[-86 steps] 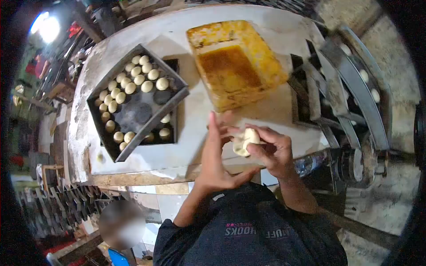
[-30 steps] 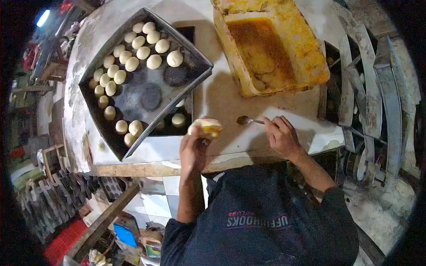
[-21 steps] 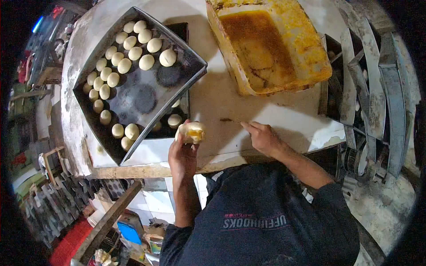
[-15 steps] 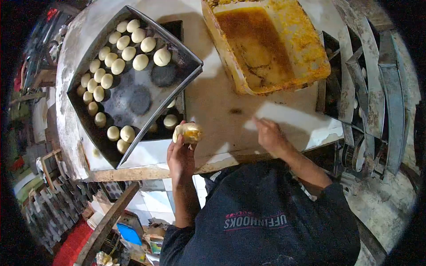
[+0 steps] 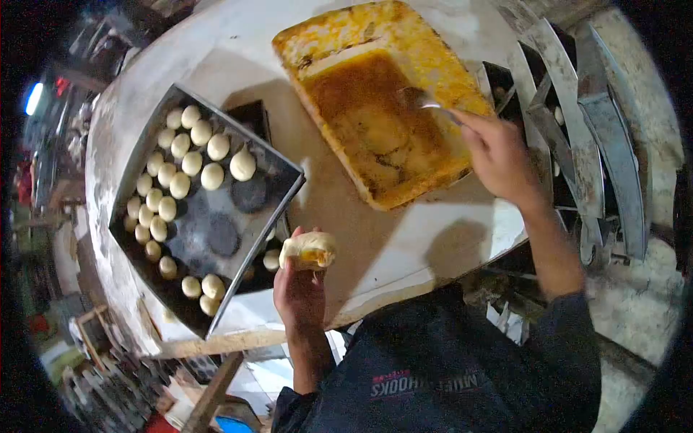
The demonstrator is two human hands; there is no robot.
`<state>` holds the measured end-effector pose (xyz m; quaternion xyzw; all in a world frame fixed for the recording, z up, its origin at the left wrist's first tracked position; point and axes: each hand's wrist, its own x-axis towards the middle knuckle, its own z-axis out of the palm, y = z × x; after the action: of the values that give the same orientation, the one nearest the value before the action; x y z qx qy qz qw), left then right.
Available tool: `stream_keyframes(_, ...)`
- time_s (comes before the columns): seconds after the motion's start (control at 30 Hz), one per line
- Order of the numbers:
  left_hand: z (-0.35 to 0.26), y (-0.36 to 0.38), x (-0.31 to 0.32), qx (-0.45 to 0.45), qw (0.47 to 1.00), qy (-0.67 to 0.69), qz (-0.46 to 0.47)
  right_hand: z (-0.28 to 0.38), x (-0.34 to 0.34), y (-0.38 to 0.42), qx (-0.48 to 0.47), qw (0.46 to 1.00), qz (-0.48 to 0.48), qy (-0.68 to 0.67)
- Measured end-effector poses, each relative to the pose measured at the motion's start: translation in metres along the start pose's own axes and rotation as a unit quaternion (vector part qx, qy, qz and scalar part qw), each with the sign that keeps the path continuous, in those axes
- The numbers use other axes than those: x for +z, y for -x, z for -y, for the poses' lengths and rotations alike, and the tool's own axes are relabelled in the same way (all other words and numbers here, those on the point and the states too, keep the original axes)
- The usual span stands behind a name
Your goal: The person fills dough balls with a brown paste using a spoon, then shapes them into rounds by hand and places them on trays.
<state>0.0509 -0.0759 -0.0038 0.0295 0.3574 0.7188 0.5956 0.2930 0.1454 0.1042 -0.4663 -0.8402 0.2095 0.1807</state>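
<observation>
Looking down from the head camera, the left hand (image 5: pixel 299 292) is raised over the near edge of the table (image 5: pixel 433 242), fingers curled up around a piece of dough (image 5: pixel 309 250) that sits on the fingertips, a yellow smear showing on its near side. The right hand (image 5: pixel 502 155) reaches toward the far right part of the table, fingers pinched on the handle of a spoon (image 5: pixel 421 101) whose bowl lies inside the yellow tub (image 5: pixel 382 101). The tub stands at the far side of the table, its rim crusted orange-yellow, a thin brown layer of filling spread across its bottom. Toward the left edge of the table a dark metal tray (image 5: pixel 206 216) rests at an angle on top of another tray, of which only a corner shows beneath. Dough balls (image 5: pixel 180 162) lie in rows along the upper tray's far and left sides, a few more at its near corner, with bare dark patches in the middle. More metal trays (image 5: pixel 585 137) stand stacked on edge past the right edge of the table.
</observation>
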Motion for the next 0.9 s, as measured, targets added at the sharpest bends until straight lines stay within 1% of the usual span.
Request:
stream_keyframes(0.03,0.0,-0.003,0.0,0.003,1.0,-0.011,0.007,-0.002,0.002,-0.021,0.059,0.993,0.102,0.003)
stream_keyframes(0.1,0.001,-0.008,0.004,-0.002,1.0,-0.01,0.01,-0.045,0.051,-0.06,0.01,0.965,0.223,0.135)
stream_keyframes(0.17,0.004,-0.013,0.0,-0.007,1.0,-0.022,-0.004,-0.043,0.073,-0.087,-0.006,0.94,0.292,0.176)
stream_keyframes(0.2,0.003,-0.015,-0.002,-0.015,0.999,-0.03,0.004,-0.038,0.082,-0.094,0.012,0.939,0.291,0.182)
stream_keyframes(0.27,0.002,-0.018,-0.008,0.003,0.997,-0.074,-0.002,-0.042,0.1,-0.102,0.033,0.938,0.293,0.185)
stream_keyframes(0.33,0.0,-0.019,-0.014,0.004,0.996,-0.092,-0.014,-0.054,0.125,-0.106,0.057,0.956,0.268,0.108)
stream_keyframes(0.37,0.0,-0.02,-0.015,0.011,0.994,-0.106,-0.026,-0.058,0.134,-0.107,0.066,0.957,0.271,0.086)
stream_keyframes(0.4,-0.002,-0.021,-0.012,0.012,0.994,-0.101,-0.049,-0.061,0.143,-0.108,0.073,0.952,0.286,0.077)
stream_keyframes(0.53,-0.003,-0.03,-0.019,-0.009,0.992,-0.101,-0.07,-0.066,0.174,-0.109,0.063,0.917,0.374,0.121)
stream_keyframes(0.63,-0.002,-0.032,-0.02,-0.007,0.994,-0.088,-0.063,-0.07,0.169,-0.125,0.068,0.897,0.423,0.107)
stream_keyframes(0.7,-0.001,-0.031,-0.025,-0.017,0.992,-0.109,-0.064,-0.068,0.148,-0.139,0.084,0.891,0.438,0.089)
stream_keyframes(0.73,0.0,-0.031,-0.023,-0.019,0.991,-0.111,-0.066,-0.065,0.137,-0.145,0.039,0.901,0.419,0.107)
stream_keyframes(0.77,0.001,-0.032,-0.02,-0.015,0.991,-0.114,-0.064,-0.055,0.121,-0.148,-0.052,0.913,0.376,0.149)
stream_keyframes(0.83,0.0,-0.032,-0.014,-0.012,0.991,-0.121,-0.059,-0.083,0.143,-0.141,-0.24,0.899,0.317,0.185)
stream_keyframes(0.9,-0.002,-0.03,-0.011,-0.02,0.988,-0.14,-0.065,-0.072,0.138,-0.126,-0.183,0.86,0.401,0.256)
